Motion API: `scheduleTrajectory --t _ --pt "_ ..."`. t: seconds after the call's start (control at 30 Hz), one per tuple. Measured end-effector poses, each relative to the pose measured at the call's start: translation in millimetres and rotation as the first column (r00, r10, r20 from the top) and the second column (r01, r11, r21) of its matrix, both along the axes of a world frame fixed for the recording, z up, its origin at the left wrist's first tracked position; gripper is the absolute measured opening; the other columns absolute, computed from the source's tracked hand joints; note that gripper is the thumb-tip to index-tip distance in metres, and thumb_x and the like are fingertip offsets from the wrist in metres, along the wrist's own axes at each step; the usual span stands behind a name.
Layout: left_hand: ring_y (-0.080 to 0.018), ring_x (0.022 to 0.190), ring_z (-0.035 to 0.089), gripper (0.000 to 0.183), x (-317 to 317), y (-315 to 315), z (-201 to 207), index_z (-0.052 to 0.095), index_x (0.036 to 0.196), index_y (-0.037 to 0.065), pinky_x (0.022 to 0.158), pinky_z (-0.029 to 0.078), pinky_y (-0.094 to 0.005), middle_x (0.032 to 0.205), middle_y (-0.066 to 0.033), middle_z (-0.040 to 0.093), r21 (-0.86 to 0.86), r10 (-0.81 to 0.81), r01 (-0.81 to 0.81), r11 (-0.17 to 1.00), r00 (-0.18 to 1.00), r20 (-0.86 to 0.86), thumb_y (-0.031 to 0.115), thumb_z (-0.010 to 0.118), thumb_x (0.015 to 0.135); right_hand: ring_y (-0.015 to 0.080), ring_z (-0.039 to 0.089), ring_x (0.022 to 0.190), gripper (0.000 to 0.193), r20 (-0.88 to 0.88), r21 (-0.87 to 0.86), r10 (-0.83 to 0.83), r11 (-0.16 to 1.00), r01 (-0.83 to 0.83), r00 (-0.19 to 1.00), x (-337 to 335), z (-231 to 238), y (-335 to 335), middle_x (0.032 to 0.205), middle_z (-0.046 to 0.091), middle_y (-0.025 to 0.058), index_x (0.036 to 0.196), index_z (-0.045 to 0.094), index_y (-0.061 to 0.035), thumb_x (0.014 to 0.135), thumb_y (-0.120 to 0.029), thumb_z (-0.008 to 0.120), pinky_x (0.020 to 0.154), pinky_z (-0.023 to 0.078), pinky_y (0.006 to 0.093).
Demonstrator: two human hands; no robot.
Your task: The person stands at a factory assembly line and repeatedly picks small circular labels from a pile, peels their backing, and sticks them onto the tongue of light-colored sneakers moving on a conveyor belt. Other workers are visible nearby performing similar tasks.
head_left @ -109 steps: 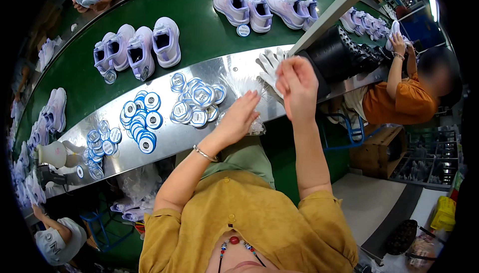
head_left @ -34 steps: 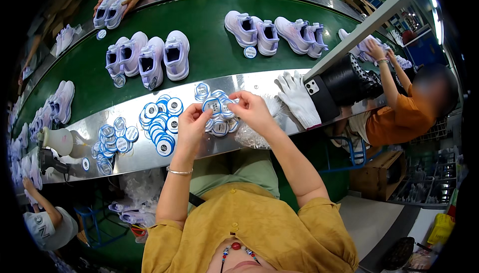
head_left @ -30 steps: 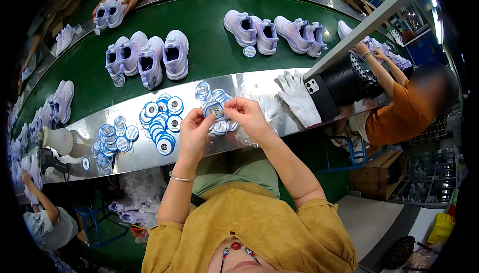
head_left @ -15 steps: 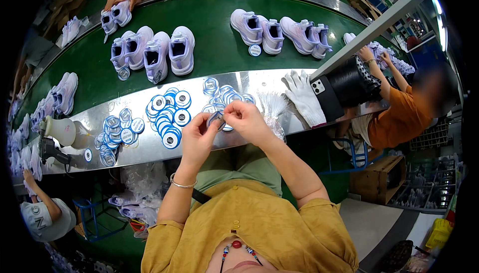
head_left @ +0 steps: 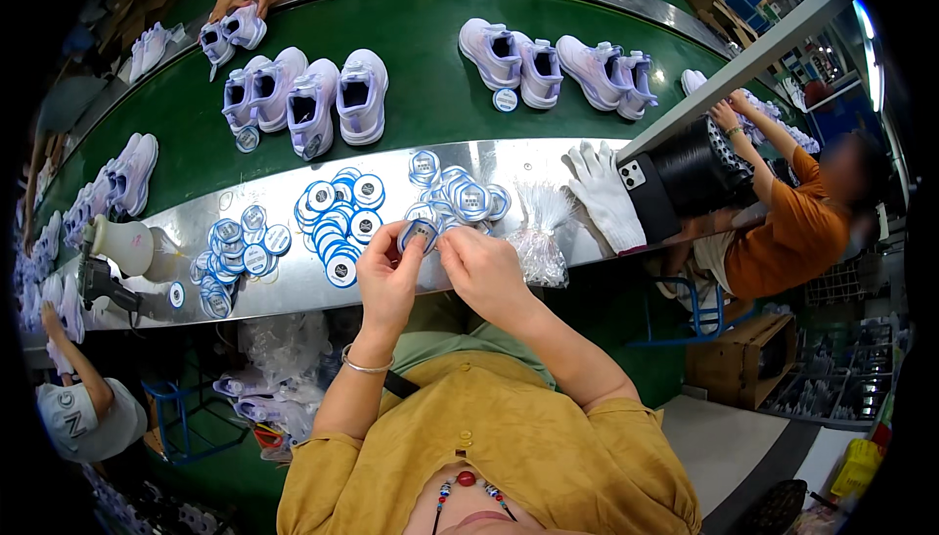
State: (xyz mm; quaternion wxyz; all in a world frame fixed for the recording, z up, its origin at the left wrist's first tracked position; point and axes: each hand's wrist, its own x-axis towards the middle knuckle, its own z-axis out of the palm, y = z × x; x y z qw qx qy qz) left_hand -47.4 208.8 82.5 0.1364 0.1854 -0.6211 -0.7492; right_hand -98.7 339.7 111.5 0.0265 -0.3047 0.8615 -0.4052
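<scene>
My left hand [head_left: 388,281] pinches a round hang tag [head_left: 419,230] between thumb and fingers at the near edge of the metal bench. Its grey printed face is turned up. Close beside it on the right, my right hand [head_left: 484,269] has thumb and fingertips pressed together; whatever they grip is too small to see. Just beyond both hands spreads a loose heap of grey-faced round tags [head_left: 471,200]. Left of it lies a pile of blue-rimmed white tags [head_left: 320,197], and further left another tag pile [head_left: 256,258]. A bundle of clear plastic strings [head_left: 540,232] rests right of my right hand.
A white glove [head_left: 599,198], a dark phone [head_left: 633,175] and a black cylinder [head_left: 685,163] are at the right under a slanting post [head_left: 743,56]. Lilac shoes [head_left: 364,95] stand on the green belt [head_left: 421,56]. A black-handled tool [head_left: 103,286] lies left. Co-workers sit around.
My hands have come slightly nearer to me and apart. The tag in my left hand now shows more of its face. My view has shifted a little.
</scene>
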Motion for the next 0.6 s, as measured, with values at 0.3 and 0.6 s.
scheduleTrajectory --t 0.3,0.6 --pt "-0.0024 0.057 0.038 0.01 1.8 3.5 3.8 0.063 0.094 -0.002 0.051 0.03 -0.0171 0.079 0.0022 0.056 -0.331 -0.041 0.022 0.943 0.998 -0.051 0.0 0.062 0.084 0.0349 0.059 0.063 0.018 0.042 0.105 0.027 0.994 -0.031 0.999 -11.2 -2.3 1.2 0.069 0.059 0.0155 0.075 0.054 -0.0025 0.087 -0.016 0.052 0.056 0.046 0.0446" --pt "-0.0014 0.061 0.045 0.011 24.3 -13.3 3.6 0.064 0.093 -0.002 0.053 0.034 -0.0169 0.081 0.0015 0.059 0.139 -0.177 0.168 0.976 0.982 0.06 0.007 0.061 0.088 0.031 0.059 0.065 0.005 -0.024 0.161 0.226 0.962 -0.22 0.974 3.0 2.5 10.7 0.072 0.056 0.0124 0.079 0.051 -0.0039 0.08 -0.008 0.053 0.053 0.046 0.0408"
